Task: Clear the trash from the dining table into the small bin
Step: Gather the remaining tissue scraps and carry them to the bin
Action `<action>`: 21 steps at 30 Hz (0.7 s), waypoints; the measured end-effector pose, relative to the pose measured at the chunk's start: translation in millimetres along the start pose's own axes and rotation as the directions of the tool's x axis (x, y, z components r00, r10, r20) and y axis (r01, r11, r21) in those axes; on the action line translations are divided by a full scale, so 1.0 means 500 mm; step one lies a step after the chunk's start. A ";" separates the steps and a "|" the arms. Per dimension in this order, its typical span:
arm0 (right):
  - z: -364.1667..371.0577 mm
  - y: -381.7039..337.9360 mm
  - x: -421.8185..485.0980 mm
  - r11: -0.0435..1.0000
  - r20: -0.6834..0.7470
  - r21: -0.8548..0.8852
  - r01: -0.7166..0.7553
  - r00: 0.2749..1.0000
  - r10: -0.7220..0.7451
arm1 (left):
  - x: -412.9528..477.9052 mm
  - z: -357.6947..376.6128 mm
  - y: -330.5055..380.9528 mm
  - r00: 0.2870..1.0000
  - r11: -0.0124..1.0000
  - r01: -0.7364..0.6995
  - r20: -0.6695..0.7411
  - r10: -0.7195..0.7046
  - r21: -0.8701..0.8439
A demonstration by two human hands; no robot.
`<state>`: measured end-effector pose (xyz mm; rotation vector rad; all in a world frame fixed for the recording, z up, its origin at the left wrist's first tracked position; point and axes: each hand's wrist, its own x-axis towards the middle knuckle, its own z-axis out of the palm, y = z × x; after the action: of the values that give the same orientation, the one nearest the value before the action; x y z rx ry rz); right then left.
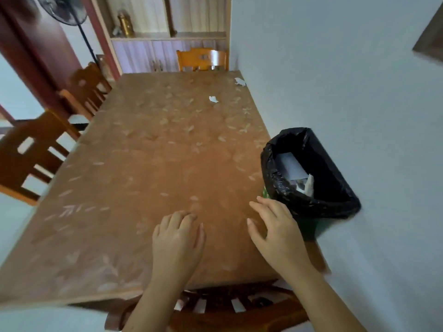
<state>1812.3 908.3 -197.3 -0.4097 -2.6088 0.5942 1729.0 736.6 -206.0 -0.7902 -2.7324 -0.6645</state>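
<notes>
A long dining table (pixel 134 178) with a brown leaf-patterned cover fills the view. Two white scraps of paper lie far down it: one scrap (pixel 213 99) right of centre, another scrap (pixel 240 81) at the far right corner. The small bin (pixel 271 168), lined with a black bag, stands on the table's right edge against the wall, with white paper inside. My left hand (pixel 178 238) rests on the near part of the table, fingers curled under, holding nothing I can see. My right hand (pixel 275 226) hovers flat with spread fingers just left of the bin, empty.
A wooden chair (pixel 230 305) is tucked under the near edge below my arms. More wooden chairs stand at the left side (pixel 31 154) and at the far end (pixel 202 59). A pale wall (pixel 359 92) runs along the right. A shelf unit and a standing fan are at the back.
</notes>
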 end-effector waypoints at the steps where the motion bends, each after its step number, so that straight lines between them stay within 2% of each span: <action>1: 0.018 -0.016 -0.001 0.999 0.034 -0.009 0.035 0.999 -0.034 | -0.017 -0.011 -0.018 0.999 0.999 0.048 -0.014 -0.048 0.013; 5: 0.085 -0.094 -0.015 0.989 0.140 -0.033 0.146 0.980 -0.140 | -0.087 -0.063 -0.097 0.973 0.978 0.209 -0.104 -0.205 0.023; 12: 0.217 -0.324 -0.059 0.939 0.238 0.092 0.332 0.908 -0.345 | -0.248 -0.182 -0.290 0.873 0.898 0.440 -0.234 -0.428 0.001; 21: 0.412 -0.712 -0.205 0.864 0.319 0.251 0.436 0.805 -0.499 | -0.505 -0.360 -0.612 0.766 0.808 0.588 -0.344 -0.542 0.037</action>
<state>1737.8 492.9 -234.1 0.4501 -2.8259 0.7598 1785.6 306.4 -241.7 0.2030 -2.6530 -0.6185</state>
